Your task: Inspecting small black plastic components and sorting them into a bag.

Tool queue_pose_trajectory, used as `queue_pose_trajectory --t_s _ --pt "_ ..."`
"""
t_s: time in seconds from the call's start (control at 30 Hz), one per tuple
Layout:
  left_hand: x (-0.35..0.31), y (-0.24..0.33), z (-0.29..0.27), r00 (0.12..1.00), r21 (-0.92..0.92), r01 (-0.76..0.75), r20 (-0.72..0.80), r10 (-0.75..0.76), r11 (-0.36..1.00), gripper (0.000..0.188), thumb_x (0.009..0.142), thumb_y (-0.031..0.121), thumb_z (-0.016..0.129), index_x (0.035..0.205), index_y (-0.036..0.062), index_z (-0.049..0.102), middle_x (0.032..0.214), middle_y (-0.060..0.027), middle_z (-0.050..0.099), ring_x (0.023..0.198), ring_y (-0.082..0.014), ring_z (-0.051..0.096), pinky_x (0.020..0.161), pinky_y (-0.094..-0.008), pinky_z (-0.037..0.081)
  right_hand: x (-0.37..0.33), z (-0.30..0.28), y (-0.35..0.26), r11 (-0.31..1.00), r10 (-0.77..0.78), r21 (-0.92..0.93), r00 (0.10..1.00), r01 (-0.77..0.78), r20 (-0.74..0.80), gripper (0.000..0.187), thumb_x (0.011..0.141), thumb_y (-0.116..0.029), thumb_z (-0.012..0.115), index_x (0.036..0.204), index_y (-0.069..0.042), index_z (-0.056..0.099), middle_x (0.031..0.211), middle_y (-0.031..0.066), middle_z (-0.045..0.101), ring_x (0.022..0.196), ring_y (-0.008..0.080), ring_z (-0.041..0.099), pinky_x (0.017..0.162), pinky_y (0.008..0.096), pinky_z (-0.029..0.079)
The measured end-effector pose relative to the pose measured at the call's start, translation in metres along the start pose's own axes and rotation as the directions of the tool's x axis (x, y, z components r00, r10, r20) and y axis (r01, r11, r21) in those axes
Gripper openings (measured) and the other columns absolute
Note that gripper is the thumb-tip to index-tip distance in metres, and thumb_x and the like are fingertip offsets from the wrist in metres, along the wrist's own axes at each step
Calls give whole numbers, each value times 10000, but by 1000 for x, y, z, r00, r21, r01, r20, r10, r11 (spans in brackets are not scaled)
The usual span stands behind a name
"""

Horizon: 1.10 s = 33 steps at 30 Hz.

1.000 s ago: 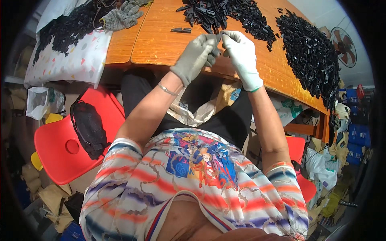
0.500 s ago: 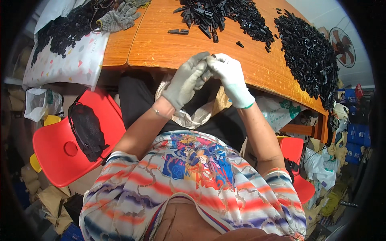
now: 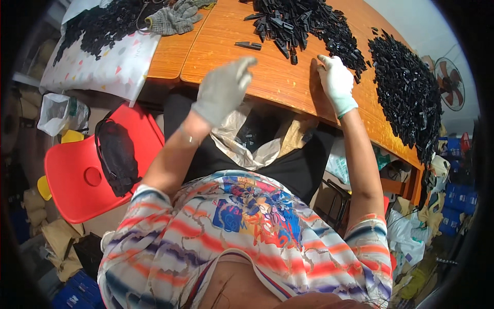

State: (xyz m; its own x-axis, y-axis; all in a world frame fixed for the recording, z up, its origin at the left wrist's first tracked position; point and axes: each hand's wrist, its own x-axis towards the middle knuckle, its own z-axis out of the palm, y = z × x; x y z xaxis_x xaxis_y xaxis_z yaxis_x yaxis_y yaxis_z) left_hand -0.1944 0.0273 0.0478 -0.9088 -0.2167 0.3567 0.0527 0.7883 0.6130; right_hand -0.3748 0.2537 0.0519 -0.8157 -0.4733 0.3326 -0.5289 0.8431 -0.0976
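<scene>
My left hand, in a pale grey glove, hangs smeared by motion near the table's front edge. Its fingers look apart, and nothing shows between them. In a white glove, my right hand reaches over the tabletop beside the pile of small black plastic parts. The index finger and thumb are spread, with no part visible in them. Further left lies a heap of longer black clip-like pieces, with one loose piece apart from it. An open paper-like bag at my lap holds dark pieces.
A larger black heap covers the right side of the wooden table. Grey knitted gloves lie at the back left, by more black parts on a patterned cloth. A red chair with a black bag stands left; a fan stands right.
My hands were together over the table edge with a small dark item at the fingertips. They have parted: the left moved left and down, the right toward the small parts. The dark item no longer shows.
</scene>
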Motion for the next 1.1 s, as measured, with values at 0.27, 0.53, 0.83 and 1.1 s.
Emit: queue_pose_trajectory --t_s 0.27,0.53,0.83,1.1 --pt "83 -37 21 986 408 15 145 -82 913 260 897 205 539 1139 133 599 960 -139 673 908 -333 638 770 -457 500 14 13 19 992 -117 64 986 110 115 246 838 -112 514 1010 -97 690 973 173 650 917 354 630 802 403 507" --pt "80 -36 21 992 483 -123 58 108 867 192 866 222 597 1009 104 645 912 -140 666 866 -321 641 765 -458 498 -5 -19 -16 741 149 595 939 -313 308 182 915 -173 577 995 -60 695 811 48 670 722 102 593 681 259 468" --pt "58 -1 9 953 -323 94 301 8 942 219 875 144 595 1081 72 592 756 -47 624 638 -125 590 598 -272 476 -13 -51 -96 402 63 850 936 -340 345 140 867 -132 648 955 -25 630 764 12 634 650 50 550 621 213 461" --pt "44 -2 9 875 -809 461 482 -37 365 275 962 224 545 1125 3 543 887 -67 626 748 -113 608 688 -231 509 -20 -30 -99 328 91 932 987 -154 132 198 896 -100 625 1065 0 653 888 40 676 747 77 605 695 214 493"
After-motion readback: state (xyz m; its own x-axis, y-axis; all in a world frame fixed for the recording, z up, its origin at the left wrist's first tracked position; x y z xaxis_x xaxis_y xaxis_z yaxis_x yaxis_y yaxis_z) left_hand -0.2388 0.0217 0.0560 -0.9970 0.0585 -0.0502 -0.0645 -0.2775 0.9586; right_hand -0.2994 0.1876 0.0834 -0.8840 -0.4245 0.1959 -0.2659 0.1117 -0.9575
